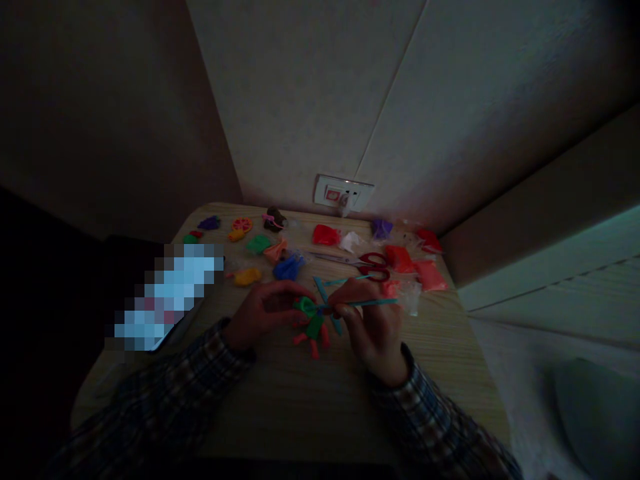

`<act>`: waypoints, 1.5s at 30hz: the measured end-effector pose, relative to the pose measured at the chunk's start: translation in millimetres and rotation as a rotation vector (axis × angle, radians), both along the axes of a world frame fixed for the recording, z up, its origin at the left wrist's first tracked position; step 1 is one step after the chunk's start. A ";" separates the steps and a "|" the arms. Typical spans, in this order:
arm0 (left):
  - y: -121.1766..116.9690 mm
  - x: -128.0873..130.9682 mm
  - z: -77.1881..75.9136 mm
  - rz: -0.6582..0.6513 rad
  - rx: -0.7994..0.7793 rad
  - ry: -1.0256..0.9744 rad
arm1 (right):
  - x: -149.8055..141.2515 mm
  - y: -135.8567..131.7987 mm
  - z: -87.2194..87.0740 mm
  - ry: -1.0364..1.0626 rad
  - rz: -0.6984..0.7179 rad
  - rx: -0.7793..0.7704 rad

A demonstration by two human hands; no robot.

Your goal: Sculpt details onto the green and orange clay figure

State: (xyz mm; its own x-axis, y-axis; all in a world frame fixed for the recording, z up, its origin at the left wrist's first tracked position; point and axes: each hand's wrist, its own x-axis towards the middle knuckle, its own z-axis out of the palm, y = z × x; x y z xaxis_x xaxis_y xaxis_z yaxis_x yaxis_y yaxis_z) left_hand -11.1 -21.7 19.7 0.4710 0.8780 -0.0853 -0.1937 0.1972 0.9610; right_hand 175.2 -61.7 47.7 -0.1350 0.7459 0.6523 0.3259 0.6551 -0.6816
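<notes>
A small clay figure [315,327] in green and pink is in front of me, its pink limbs spread at the lower end. The thumb and fingers of my left hand [260,312] close around its green upper part. A light-blue modelling tool [376,303] is pinched in my right hand [375,327], its tip close to the figure; contact is hard to make out. Behind the figure, a second blue flat tool [321,289] slants beside my right fingers. One more thin blue stick [345,281] lies just beyond my right hand.
Red-handled scissors [360,260] lie behind my hands. Bags of red clay [400,259], blue clay [287,267] and yellow clay [247,277] are spread about the wooden table [435,360]. At left is a lit phone [167,300]; a wall socket [344,192] sits behind.
</notes>
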 end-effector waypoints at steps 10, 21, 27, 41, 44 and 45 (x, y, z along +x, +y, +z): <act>0.0 -0.3 -1.2 -0.005 -0.007 0.003 | 0.8 -0.2 -4.7 0.025 0.024 0.009; 3.2 -2.8 -2.3 0.103 -0.005 -0.029 | 25.8 15.2 -8.3 -0.138 -0.122 -0.040; 6.9 -2.0 -3.2 0.155 -0.036 -0.068 | 49.3 15.7 -39.2 -0.787 -0.042 -0.043; 10.7 -1.9 -12.6 0.243 -0.060 -0.182 | 28.2 -8.6 -29.8 -0.609 -0.127 -0.368; 11.0 -2.3 -14.1 0.232 -0.083 -0.218 | 17.0 -12.3 -31.1 -0.620 -0.095 -0.443; 11.0 -2.3 -14.2 0.229 -0.093 -0.232 | 14.5 -12.7 -32.1 -0.617 -0.084 -0.466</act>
State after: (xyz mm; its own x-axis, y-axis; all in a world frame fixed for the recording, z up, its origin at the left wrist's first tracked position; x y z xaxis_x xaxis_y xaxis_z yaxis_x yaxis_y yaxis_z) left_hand -13.4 -10.7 5.6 0.2788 0.9567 -0.0838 -0.4543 0.2082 0.8662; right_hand 189.8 -74.4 15.6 -0.3025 0.9485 0.0942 0.7721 0.3018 -0.5593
